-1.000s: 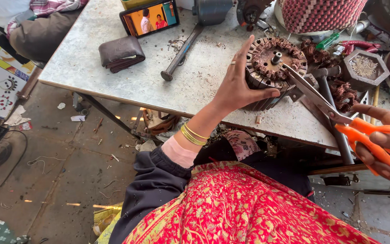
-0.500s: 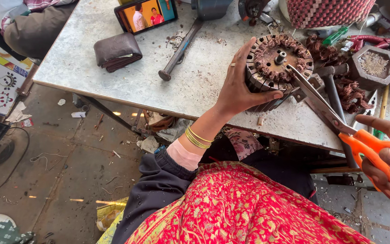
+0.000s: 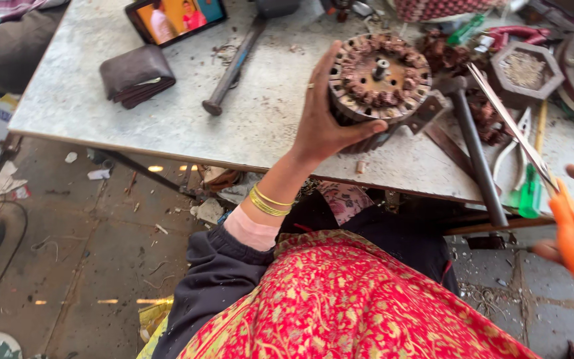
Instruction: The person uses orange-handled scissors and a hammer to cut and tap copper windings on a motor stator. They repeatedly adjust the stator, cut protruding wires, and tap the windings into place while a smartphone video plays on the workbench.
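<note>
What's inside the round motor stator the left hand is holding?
Inside the round motor stator: brown copper windings ringing a rusty centre with a short metal shaft. The left hand covers its near-left side; its underside is hidden.

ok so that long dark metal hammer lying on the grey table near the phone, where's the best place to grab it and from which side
Probably the bare middle of the long dark metal hammer handle, coming down from above. It lies flat and slanted on the grey stone table, its rounded handle end toward the near edge, so fingers can close across the shaft from either side. The brown leather wallet lies apart to its left, leaving room.
</note>
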